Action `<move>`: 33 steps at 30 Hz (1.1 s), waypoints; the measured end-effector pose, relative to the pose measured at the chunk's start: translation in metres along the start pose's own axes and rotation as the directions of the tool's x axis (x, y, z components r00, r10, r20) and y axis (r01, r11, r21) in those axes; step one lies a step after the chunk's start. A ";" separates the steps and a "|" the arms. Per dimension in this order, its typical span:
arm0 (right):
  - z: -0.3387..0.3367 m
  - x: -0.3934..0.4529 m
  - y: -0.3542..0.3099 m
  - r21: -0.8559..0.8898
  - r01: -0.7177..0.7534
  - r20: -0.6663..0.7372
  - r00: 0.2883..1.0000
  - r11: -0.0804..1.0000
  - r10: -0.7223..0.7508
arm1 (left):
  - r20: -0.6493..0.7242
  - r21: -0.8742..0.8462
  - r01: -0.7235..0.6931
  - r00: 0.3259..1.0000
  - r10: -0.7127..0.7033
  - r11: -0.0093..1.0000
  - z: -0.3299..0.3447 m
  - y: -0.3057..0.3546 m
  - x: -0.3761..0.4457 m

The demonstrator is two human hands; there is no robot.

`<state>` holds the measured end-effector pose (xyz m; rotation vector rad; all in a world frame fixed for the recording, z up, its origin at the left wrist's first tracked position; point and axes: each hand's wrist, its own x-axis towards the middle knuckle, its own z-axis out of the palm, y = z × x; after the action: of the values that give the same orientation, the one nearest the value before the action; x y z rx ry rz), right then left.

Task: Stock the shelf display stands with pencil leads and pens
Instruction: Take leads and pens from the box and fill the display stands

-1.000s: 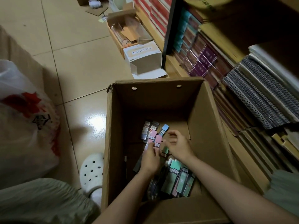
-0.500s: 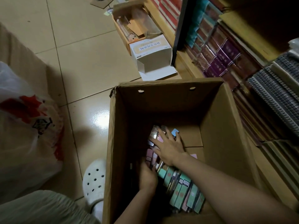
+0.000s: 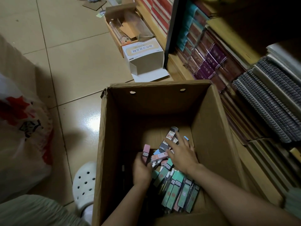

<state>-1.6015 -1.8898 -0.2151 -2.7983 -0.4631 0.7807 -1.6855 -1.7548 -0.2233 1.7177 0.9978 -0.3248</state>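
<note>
Cardboard box [image 3: 112, 144] is seen from above, standing open on a tiled floor [image 3: 73, 62], with two bare hands reaching inside. At the box bottom, toward 5 o'clock, a heap of green pen packs [image 3: 175, 191] and small pencil lead cases [image 3: 160, 156] is piled. A pink lead case [image 3: 146, 153] is pinched upright in the left hand [image 3: 141, 172], fingers curled round its lower end. The right hand [image 3: 183, 156] is laid flat with fingers spread over the loose cases, the fingertips touching a grey labelled case [image 3: 171, 133] at 12 o'clock of the heap. A white clog [image 3: 84, 181] is seen just beside the box at 8 o'clock, and a white plastic bag with red print [image 3: 21, 136] at 9 o'clock. At 12 o'clock an opened white carton [image 3: 143, 57] is lying on the floor. Shelves of notebooks [image 3: 268, 103] are stacked along the 3 o'clock side.
</note>
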 end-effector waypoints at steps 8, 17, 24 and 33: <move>-0.012 0.026 -0.010 0.086 -0.178 -0.083 0.979 0.980 0.185 | 0.014 0.040 0.145 0.989 -0.145 0.989 -0.003 -0.001 0.010; -0.011 0.054 -0.013 0.065 -0.224 -0.109 0.967 0.972 0.230 | -0.035 0.133 0.218 0.976 -0.216 0.967 -0.009 0.003 0.007; -0.018 0.059 -0.017 0.093 -0.237 -0.034 0.970 0.967 0.241 | -0.037 -0.045 0.014 0.999 -0.015 0.999 -0.019 0.022 0.001; -0.033 0.029 -0.015 0.557 -0.050 -0.249 0.942 0.829 0.224 | 0.123 -0.176 0.069 0.991 -0.048 0.982 -0.026 0.054 -0.001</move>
<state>-1.5639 -1.8690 -0.1966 -2.3558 0.0282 0.3997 -1.6526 -1.7364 -0.1771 1.4910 0.9625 -0.3589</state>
